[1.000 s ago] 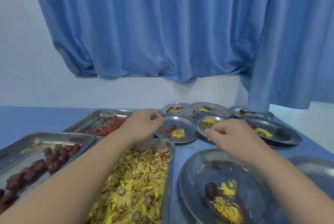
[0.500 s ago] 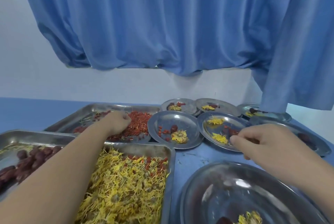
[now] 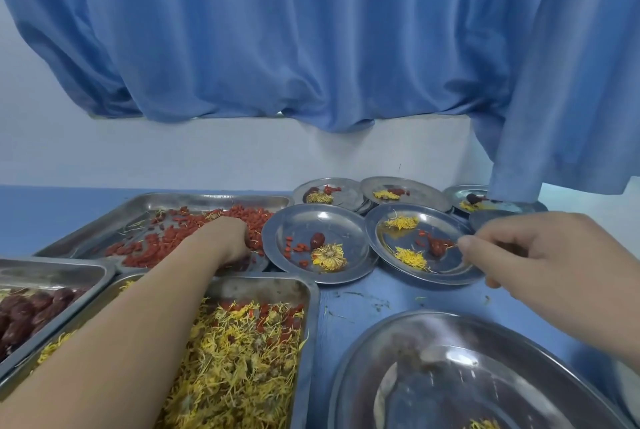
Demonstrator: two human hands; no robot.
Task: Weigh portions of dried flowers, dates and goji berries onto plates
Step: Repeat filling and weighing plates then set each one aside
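Head view — left hand [image 3: 228, 238] dips into goji berries [image 3: 152, 248].

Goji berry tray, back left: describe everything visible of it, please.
The goji berry tray is a shiny rectangular metal pan with rounded corners and a raised rim, lying flat on the blue table behind the flower tray. Red goji berries lie loose across its middle and right, mixed with a few yellow petals; its left end is mostly bare. The left hand rests among the berries at its near right, fingertips hidden.
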